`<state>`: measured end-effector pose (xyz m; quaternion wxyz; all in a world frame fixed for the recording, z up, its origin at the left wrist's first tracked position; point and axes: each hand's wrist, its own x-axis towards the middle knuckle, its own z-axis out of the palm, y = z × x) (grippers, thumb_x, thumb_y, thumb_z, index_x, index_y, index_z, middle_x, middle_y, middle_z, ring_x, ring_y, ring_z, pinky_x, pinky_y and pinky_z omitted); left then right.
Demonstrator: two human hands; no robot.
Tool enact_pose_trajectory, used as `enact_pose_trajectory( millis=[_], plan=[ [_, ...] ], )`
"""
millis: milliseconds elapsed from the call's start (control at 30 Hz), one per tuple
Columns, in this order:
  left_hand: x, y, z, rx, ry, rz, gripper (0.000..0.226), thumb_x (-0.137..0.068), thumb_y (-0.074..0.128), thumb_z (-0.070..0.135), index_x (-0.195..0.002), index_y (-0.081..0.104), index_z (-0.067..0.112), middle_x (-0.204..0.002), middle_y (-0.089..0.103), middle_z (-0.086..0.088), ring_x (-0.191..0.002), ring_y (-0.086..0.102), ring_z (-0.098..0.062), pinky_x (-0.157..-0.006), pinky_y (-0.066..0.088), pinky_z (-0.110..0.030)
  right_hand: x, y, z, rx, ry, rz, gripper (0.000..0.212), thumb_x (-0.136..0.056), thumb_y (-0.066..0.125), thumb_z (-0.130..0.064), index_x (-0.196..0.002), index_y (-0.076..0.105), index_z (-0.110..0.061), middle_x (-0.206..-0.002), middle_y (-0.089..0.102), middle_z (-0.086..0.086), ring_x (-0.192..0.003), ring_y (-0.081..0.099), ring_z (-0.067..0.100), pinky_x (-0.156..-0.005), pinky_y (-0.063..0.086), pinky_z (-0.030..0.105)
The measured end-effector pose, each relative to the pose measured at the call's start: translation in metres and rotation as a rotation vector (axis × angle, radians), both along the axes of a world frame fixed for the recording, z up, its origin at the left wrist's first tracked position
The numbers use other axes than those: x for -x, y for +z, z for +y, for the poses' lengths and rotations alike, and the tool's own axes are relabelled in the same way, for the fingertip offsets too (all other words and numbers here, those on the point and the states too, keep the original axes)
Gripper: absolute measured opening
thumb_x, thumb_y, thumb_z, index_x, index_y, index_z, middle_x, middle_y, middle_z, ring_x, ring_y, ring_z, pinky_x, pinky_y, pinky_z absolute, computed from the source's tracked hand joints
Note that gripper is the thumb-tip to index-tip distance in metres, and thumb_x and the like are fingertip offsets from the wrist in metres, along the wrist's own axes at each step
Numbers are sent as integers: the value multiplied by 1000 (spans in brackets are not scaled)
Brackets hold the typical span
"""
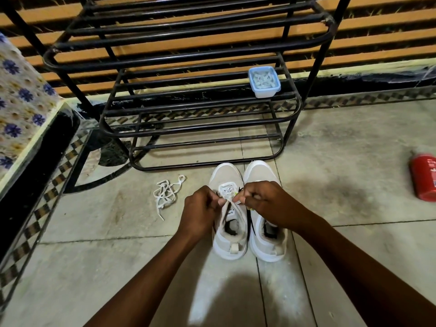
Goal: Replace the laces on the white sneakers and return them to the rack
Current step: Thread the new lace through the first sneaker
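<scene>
White fabric and pale mesh make up the 2 sneakers, which stand side by side on the tiled floor, toes pointing at the black metal rack just beyond them. Both hands work over the left sneaker: the left hand and the right hand have their fingers curled in, each pinching a strand of the lace at the eyelets. The right sneaker stands touching or nearly touching its mate, and its lacing is hidden under the right hand.

1 loose lace lies tangled on the floor to the left of the shoes. A blue tub on a rack shelf holds what look like more white laces. A red bottle lies well off to the right.

The lace looks light, limp and a little grippy, so it will flop unless held close to its stiffer tip, which is the best place to pinch for feeding eyelets. The sneakers should be light, with soft uppers and firm soles. The heel loop or collar offers a sound hold for lifting each to the rack.
</scene>
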<state>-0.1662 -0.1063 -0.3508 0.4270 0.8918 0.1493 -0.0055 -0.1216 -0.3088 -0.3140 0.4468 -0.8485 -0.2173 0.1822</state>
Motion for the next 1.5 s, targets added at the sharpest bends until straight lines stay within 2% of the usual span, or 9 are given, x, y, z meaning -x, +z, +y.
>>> enact_pose_trajectory(
  millis=[100,200,367,467,567,833,1167,1333,1500],
  plan=[
    [-2,2,3,14,-28,1,16,-93,75,30,-86,63,23,-83,71,14,-81,66,-6,-75,53,-33,-1,6,3,35,12,-17,33,-85,55,-49,-71,57,-19,-84,72,11,-89,71,25,-78,56,46],
    [-4,15,2,18,-77,-24,17,-93,75,26,-87,60,21,-72,73,9,-72,69,-4,-69,52,-27,0,9,4,90,-17,-63,26,-92,58,-42,-74,57,-22,-69,64,2,-70,63,18,-70,53,41],
    [-6,52,9,130,-49,-121,8,-95,72,19,-90,68,23,-67,74,4,-60,68,-5,-60,46,-20,0,11,5,200,-78,-85,15,-100,49,-38,-91,57,-29,-69,57,-4,-73,55,17,-89,45,43],
    [-1,72,12,299,-76,-190,9,-97,70,12,-88,72,12,-70,75,-5,-62,67,-11,-60,48,-24,1,26,9,50,-96,-94,14,-100,51,-28,-99,65,-32,-68,63,-3,-66,61,14,-76,54,40],
    [1,94,10,420,-115,-228,6,-96,70,8,-92,72,4,-72,74,-11,-65,67,-15,-58,51,-27,2,51,11,-110,-80,-58,20,-102,51,-9,-100,70,-14,-65,67,0,-57,60,4,-61,47,19],
    [8,146,14,470,-253,-256,7,-95,70,3,-95,70,-4,-76,74,-17,-55,60,-10,-54,47,-18,4,109,12,-359,-138,96,16,-101,51,1,-99,67,6,-75,69,16,-53,55,21,-46,43,22],
    [8,200,24,570,-310,-210,26,-108,45,5,-115,67,-6,-100,76,-21,-80,73,-27,-71,60,-28,10,179,4,-580,-245,429,36,-94,33,14,-106,66,10,-94,73,28,-76,71,30,-70,60,34],
    [7,218,23,450,-288,-254,12,-99,60,-4,-104,70,-9,-84,77,-20,-74,77,-29,-66,61,-27,20,202,7,-589,-216,413,27,-93,45,19,-109,64,8,-97,74,27,-93,74,37,-78,61,37],
    [3,232,19,173,-302,-288,24,-98,69,22,-82,76,5,-60,66,0,-53,57,-11,-52,43,-21,22,206,12,-505,-288,202,13,-94,65,-3,-92,69,10,-78,73,20,-60,70,22,-50,55,21]
  ],
)
